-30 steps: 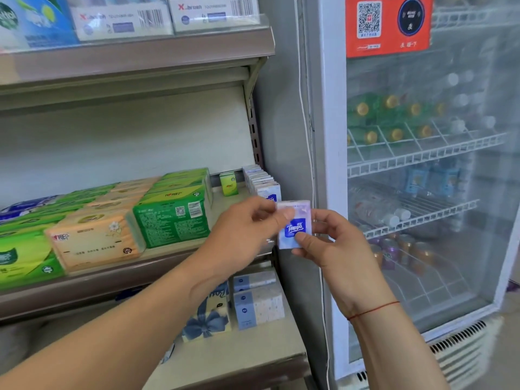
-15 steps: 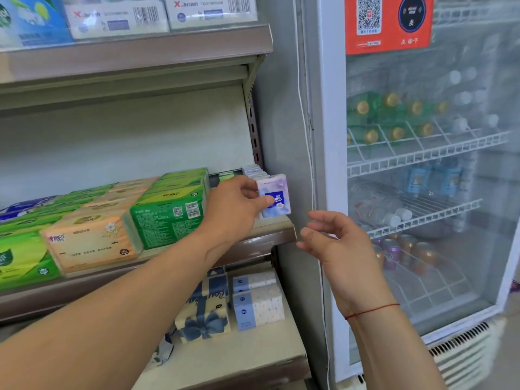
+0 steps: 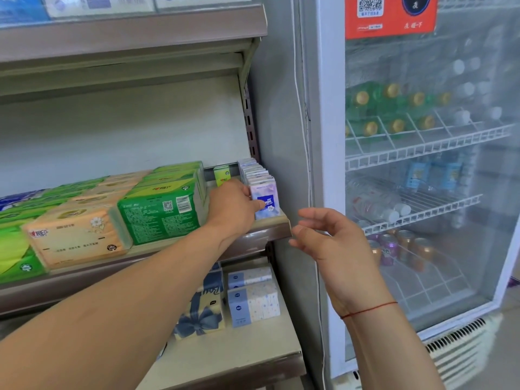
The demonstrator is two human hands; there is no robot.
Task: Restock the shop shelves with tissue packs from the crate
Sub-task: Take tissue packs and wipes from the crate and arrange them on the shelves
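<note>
A small lilac tissue pack with a blue label (image 3: 268, 200) stands upright at the front of a row of like packs (image 3: 254, 171), at the right end of the middle shelf (image 3: 270, 225). My left hand (image 3: 235, 205) reaches over the shelf and pinches this front pack at its left side, thumb across the label. My right hand (image 3: 329, 240) hovers just right of the shelf's corner, fingers loosely curled, holding nothing. The crate is out of sight.
Green (image 3: 161, 205) and peach (image 3: 76, 235) tissue bricks fill the shelf to the left. The lower shelf holds blue-patterned packs (image 3: 253, 298) and a bow-printed pack (image 3: 205, 313). A glass-door drinks fridge (image 3: 422, 178) stands close on the right.
My left hand took the small pack from between both hands and set it onto the shelf at the front of the row. My right hand let go and stayed beside the shelf corner.
</note>
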